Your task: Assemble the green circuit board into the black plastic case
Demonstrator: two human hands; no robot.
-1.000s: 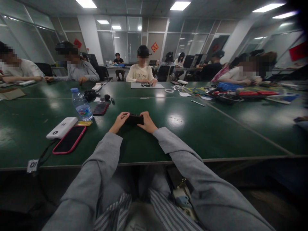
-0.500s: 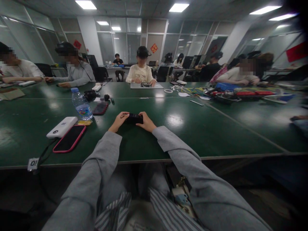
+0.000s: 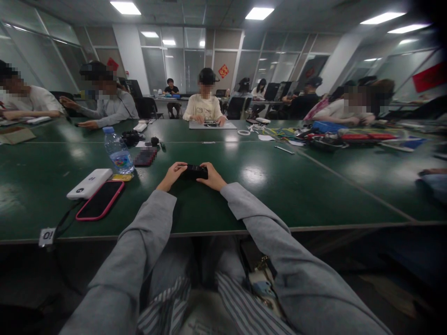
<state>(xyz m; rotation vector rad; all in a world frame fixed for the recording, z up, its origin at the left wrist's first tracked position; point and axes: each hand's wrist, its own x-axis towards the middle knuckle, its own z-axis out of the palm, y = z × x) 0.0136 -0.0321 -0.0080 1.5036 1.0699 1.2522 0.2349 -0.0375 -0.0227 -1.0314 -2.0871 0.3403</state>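
Observation:
A small black box-like object (image 3: 196, 171) is held between my two hands, just above or on the green table (image 3: 279, 204). My left hand (image 3: 172, 175) grips its left end, with the thumb and fingers pressed on it. Around its right end are the fingers of my right hand (image 3: 212, 177). Which surface details the object has is too small to tell.
To the left stand a water bottle (image 3: 118, 151), a white power bank (image 3: 90, 184) with a cable and a pink-edged phone (image 3: 100, 200). Tangled cables and tools (image 3: 328, 135) lie at the back right. A person (image 3: 205, 104) sits opposite, with others around.
My hands and the black object have stayed almost in place. At the far left, a person's hand has risen from the table.

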